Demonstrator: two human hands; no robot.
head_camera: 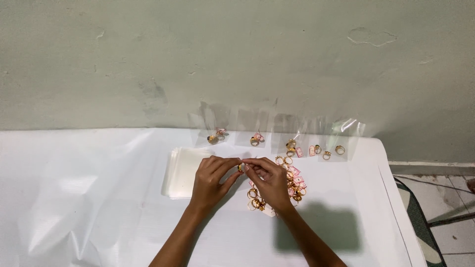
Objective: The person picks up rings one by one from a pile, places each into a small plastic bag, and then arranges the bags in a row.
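A gold ring sits between the fingertips of both hands, just above the white table. The left hand pinches it from the left and the right hand pinches it from the right, so both grips are closed on this one ring. The ring is at the very tips of the fingers, not inside a palm, and most of it is covered by them.

Under the right hand and just to its right lies a pile of rings with small pink tags, loose on the table. To the left, partly under the left hand, is a stack of bags, flat and clear.

Against the wall stand filled bags in a row, each with one or more rings inside. I judge the work is partly done: a few bags are filled, but the loose pile is bigger than what is packed, so most remains.
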